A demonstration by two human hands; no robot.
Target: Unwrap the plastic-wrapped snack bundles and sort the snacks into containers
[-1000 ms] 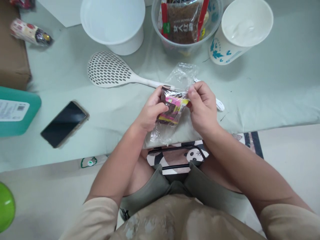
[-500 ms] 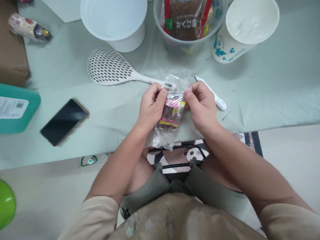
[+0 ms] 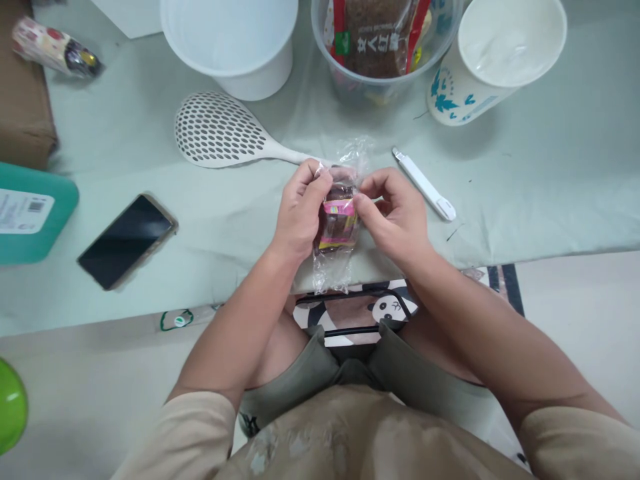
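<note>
A small snack packet [image 3: 339,223] in clear crinkled plastic, with pink and yellow print and dark contents, is between my hands at the near side of the table. My left hand [image 3: 304,207] is closed on the packet's left edge, thumb on top. On the right side, my right hand [image 3: 393,210] pinches the plastic between thumb and curled index finger. Loose clear film sticks out above and below the packet. Just beyond my fingers lies the handle of a white slotted skimmer [image 3: 220,130]. A white cutter [image 3: 424,185] lies to the right of my right hand.
Along the back stand a white tub [image 3: 257,83], a clear tub [image 3: 345,87] with packaged food and a paper bucket [image 3: 463,100]. A phone [image 3: 127,241], a teal container [image 3: 60,213] and a wrapped item [image 3: 55,47] are at the left. The table's front edge is near my forearms.
My right hand has moved slightly left, closer to my left hand. The packet now faces up straighter, with its pink band in fuller view. The whole view has shifted slightly.
</note>
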